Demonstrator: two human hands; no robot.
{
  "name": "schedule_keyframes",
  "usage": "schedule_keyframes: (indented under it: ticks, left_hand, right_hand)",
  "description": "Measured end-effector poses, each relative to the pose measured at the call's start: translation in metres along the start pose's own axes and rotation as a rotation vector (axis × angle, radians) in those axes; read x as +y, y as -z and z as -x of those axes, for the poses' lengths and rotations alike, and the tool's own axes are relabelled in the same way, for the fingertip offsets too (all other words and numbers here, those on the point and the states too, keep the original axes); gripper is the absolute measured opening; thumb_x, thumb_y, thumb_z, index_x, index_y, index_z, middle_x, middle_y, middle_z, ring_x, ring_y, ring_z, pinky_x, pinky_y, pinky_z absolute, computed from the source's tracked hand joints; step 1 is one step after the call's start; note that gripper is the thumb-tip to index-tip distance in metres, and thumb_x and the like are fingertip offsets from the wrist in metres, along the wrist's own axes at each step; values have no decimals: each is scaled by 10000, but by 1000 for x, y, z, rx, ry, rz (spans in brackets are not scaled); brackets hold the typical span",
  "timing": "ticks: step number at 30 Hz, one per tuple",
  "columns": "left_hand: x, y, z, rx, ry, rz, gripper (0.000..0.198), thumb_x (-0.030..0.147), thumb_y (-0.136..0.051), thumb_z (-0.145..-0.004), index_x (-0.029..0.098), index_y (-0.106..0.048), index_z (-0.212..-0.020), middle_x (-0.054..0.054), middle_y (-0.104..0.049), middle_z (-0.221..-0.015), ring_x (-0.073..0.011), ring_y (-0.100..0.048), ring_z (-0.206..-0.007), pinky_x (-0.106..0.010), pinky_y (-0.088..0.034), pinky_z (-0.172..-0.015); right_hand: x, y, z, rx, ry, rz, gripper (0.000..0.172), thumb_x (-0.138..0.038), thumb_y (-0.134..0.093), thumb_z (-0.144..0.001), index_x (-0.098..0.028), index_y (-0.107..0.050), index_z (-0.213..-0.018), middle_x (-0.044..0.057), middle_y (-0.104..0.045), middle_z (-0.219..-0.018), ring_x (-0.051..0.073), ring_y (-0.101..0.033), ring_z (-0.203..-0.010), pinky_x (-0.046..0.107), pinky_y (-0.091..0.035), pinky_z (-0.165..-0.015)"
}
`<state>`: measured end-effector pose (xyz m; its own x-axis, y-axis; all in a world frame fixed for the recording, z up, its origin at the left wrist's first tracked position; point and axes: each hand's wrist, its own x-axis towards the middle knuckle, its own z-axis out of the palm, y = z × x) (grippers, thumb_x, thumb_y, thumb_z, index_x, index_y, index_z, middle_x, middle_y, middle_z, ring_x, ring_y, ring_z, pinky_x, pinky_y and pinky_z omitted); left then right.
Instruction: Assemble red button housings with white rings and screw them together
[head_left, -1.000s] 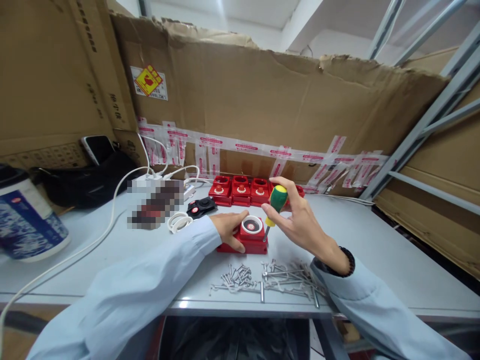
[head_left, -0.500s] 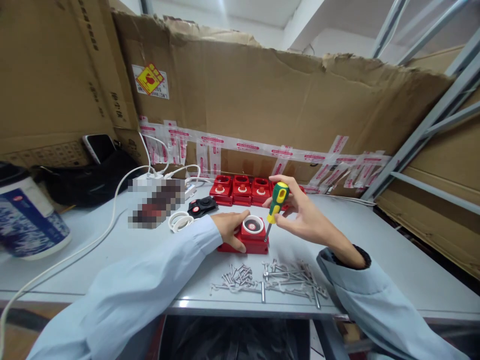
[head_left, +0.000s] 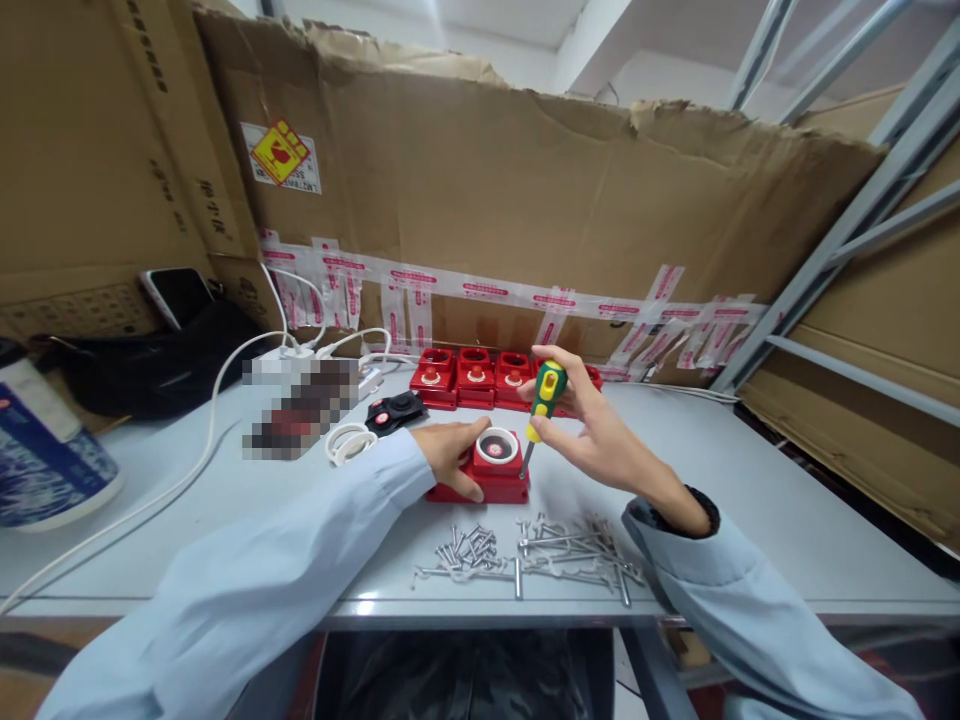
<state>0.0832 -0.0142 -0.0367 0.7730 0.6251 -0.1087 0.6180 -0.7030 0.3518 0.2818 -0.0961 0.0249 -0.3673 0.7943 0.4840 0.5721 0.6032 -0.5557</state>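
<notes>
My left hand (head_left: 450,458) is wrapped over the left part of a red housing (head_left: 487,488) that lies on the table. A white ring (head_left: 497,446) sits on the housing's raised right part, around a dark disc with a red and white centre. In my right hand (head_left: 592,425) is a green and yellow screwdriver (head_left: 546,400), its fingers closed round the handle. The shaft leans down and left, and its tip meets the housing's right corner. Any screw under the tip is too small to make out.
Loose screws (head_left: 469,548) and several metal rods (head_left: 570,560) lie near the front edge. Red housings (head_left: 476,380) stand in a row at the back. White rings (head_left: 349,443), black parts (head_left: 395,410), a power strip with cables and a large cup (head_left: 56,450) are on the left.
The whole view has shifted slightly, so everything appears a little further left. Both hands keep their holds, and the screwdriver tip stays at the same corner of the housing.
</notes>
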Motion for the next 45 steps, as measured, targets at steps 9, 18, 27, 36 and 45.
schedule_keyframes:
  ticks: [9,18,27,36,45]
  left_hand:
    - [1,0,1,-12,3,9,787,526,-690,-574,188,-331,-1188,-116,-571,-1116,-281,-567,-987,-298,-423,-801]
    - [5,3,2,-21,15,33,702,494,-706,-565,200,-379,-1113,-68,-599,-1041,-245,-579,-929,-263,-417,-754]
    - [6,3,2,-16,6,28,723,493,-709,-563,185,-379,-1128,-87,-592,-1055,-266,-579,-941,-279,-427,-754]
    - [5,3,3,2,-6,57,801,468,-723,-558,227,-347,-1223,-56,-606,-1074,-263,-580,-964,-274,-418,-769]
    - [1,0,0,15,-28,76,787,459,-740,-547,224,-368,-1200,-58,-606,-1093,-259,-582,-953,-273,-412,-773]
  right_hand:
    - [2,-1,-1,94,-19,227,477,-267,-552,-801,-250,-376,-1244,-10,-564,-755,142,-555,-632,314,-498,-648]
    - [-1,8,-3,-24,-4,46,446,-244,-545,-811,-262,-372,-1222,-17,-569,-791,121,-577,-626,283,-515,-623]
    - [-2,14,-1,-45,24,79,510,-215,-574,-771,-252,-330,-1218,11,-590,-890,133,-585,-746,304,-505,-741]
    - [-7,-5,-5,86,-57,193,397,-286,-635,-729,-216,-402,-1043,-32,-543,-666,127,-524,-552,283,-484,-544]
    - [4,-10,-2,115,-37,-117,438,-250,-606,-763,-240,-360,-1125,-28,-552,-746,118,-565,-616,267,-510,-584]
